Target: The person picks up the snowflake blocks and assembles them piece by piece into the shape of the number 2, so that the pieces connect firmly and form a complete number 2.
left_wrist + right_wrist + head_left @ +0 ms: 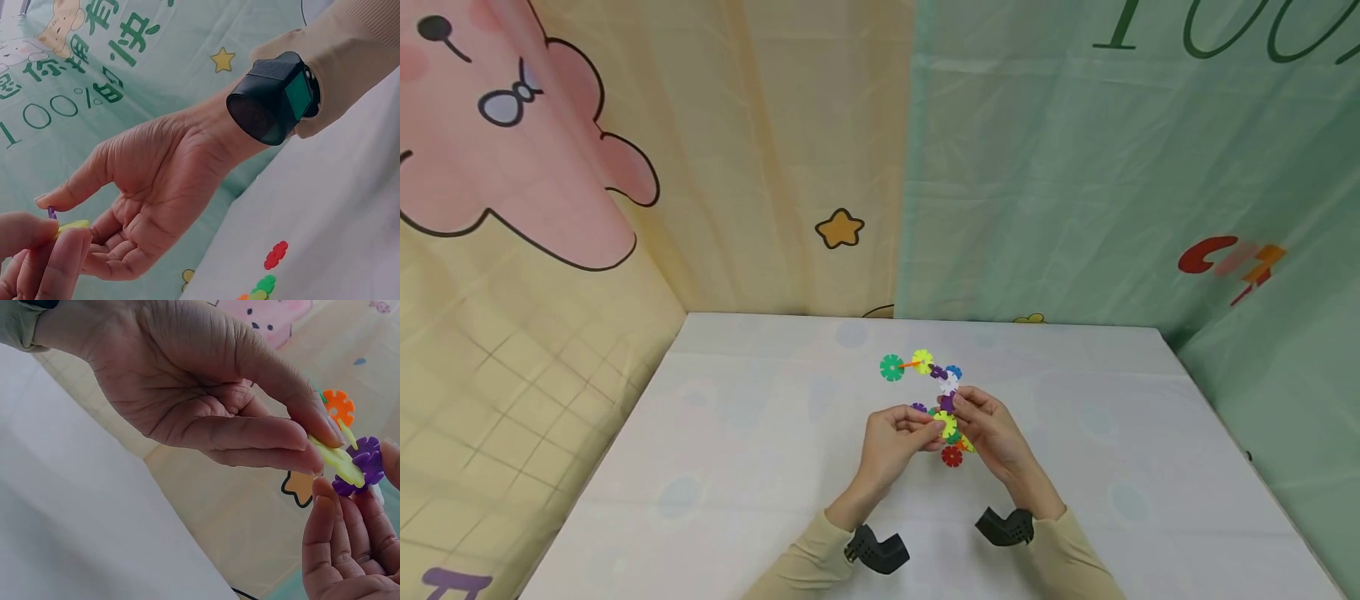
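A curved chain of colourful slotted snowflake discs runs back from the hands in the head view, with a green disc (892,367), a yellow disc (922,361) and a white disc (949,383) in it. My left hand (891,442) pinches another yellow snowflake disc (337,464) between thumb and fingers. Against it sits a purple snowflake disc (369,459), pinched by my right hand (1000,433). Whether the two discs are slotted together is hard to tell. A red disc (952,456) shows just below the fingers, near green, orange and yellow ones; some are partly hidden.
A white-covered table (737,467) lies under both hands. Printed curtains, yellow (775,167) and green (1037,183), hang behind its far edge. Each wrist wears a black camera mount, such as the left one (877,550).
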The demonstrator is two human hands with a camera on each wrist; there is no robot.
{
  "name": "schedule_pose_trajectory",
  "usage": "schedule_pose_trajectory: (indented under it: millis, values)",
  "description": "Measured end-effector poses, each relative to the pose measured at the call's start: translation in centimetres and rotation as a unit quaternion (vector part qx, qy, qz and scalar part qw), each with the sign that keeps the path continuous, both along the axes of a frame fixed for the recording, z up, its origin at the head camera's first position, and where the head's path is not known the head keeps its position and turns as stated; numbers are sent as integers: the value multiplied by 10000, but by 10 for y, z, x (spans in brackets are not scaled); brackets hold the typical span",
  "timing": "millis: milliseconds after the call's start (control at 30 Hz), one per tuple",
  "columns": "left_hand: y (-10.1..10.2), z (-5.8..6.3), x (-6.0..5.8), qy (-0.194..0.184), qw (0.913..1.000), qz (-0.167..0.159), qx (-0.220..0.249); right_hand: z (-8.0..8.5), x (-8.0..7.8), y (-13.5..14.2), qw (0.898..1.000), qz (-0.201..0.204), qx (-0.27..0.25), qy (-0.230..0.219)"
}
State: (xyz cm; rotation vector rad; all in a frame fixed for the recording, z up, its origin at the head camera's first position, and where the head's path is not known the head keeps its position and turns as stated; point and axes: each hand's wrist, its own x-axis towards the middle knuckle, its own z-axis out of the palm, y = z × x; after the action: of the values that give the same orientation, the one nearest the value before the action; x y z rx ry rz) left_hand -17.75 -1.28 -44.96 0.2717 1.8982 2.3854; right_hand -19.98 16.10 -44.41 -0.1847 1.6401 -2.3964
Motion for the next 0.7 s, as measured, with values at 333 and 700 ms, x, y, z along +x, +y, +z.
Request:
schedule_pose_trajectory:
  millis: [333, 700]
  values:
    - [3, -1, 5, 40, 9983, 326, 475, -1, 0, -5, 9993, -116, 316, 162]
    - [3, -7, 5, 62, 9971, 495, 570, -3, 3, -11, 9982, -325, 482, 131]
